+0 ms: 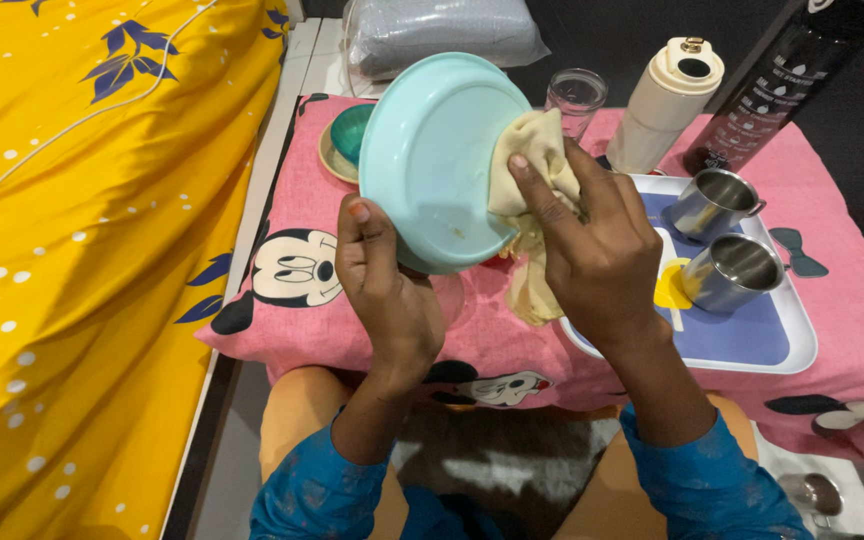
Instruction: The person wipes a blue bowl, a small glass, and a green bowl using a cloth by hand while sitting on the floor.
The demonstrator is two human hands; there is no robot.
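While the left hand [384,290] props a smooth, round, pale-turquoise plastic plate [432,160] on edge, its grip is clamped on the lower rim, thumb on the concave face and fingers behind. Against the plate's right rim the right hand [597,250] presses a soft, crumpled cream cloth [532,160], its grip closed on the fabric, which bunches above the fingertips and hangs in folds below the palm.

Beneath both grips lies the counter, draped in a pink cartoon-print cover [842,300]. Just right of the right hand sits a glossy rounded-rectangle tray [797,345], white-rimmed with a blue bed, carrying two shiny steel mugs [727,235]. Beyond the cloth stand a clear ribbed glass [576,98], a cream cylindrical flask [667,100] and a dark bottle [782,80]. Behind the plate's left edge a small teal bowl [350,130] rests on a beige saucer. Well left of the left hand spreads yellow leaf-printed bedding [72,300].
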